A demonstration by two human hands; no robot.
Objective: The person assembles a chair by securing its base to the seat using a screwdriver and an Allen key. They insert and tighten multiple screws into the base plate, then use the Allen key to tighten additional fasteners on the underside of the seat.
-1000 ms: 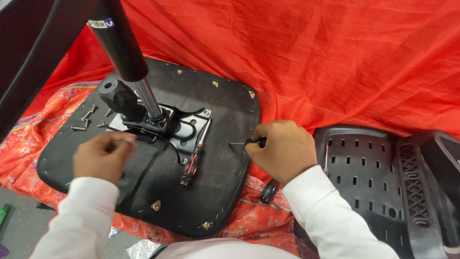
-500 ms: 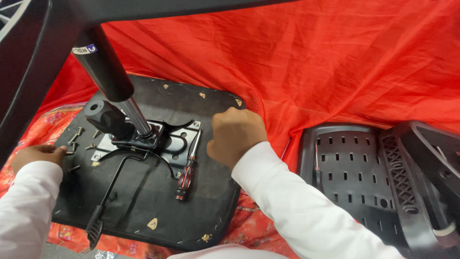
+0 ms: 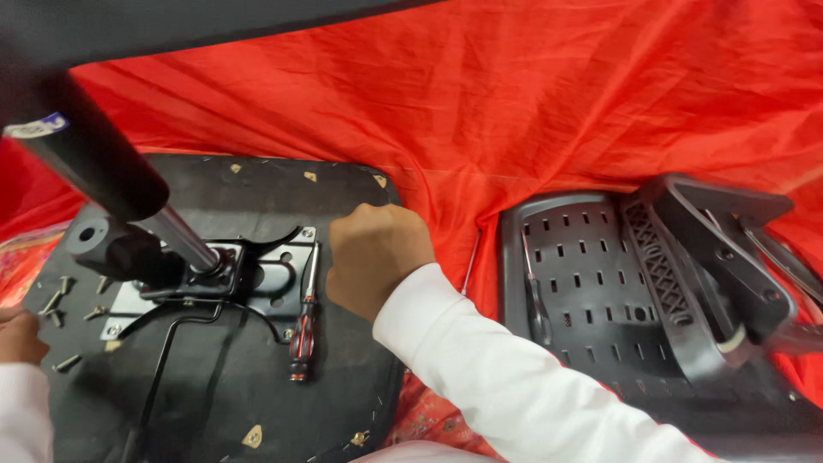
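A black seat pan (image 3: 257, 184) lies upside down on red cloth. A metal mechanism plate (image 3: 266, 283) is fixed to it, and a black gas cylinder (image 3: 94, 163) rises from the plate toward the upper left. My right hand (image 3: 377, 257) is a closed fist hovering over the seat's right part, just right of a red-and-black screwdriver (image 3: 302, 330) lying on the seat. Nothing shows sticking out of the fist. Only part of my left hand (image 3: 17, 339) shows at the left edge, beside several loose screws (image 3: 56, 300).
A black perforated plastic backrest (image 3: 591, 283) with an attached armrest frame (image 3: 711, 257) lies to the right, a thin tool (image 3: 533, 296) resting on it. The red cloth (image 3: 514, 103) covers the surface and rises behind. A thin black lever (image 3: 154, 377) runs down from the plate.
My right hand has moved up from the seat's right edge to beside the plate. My left hand has drawn back from the mechanism to the left edge. The view has closed in.
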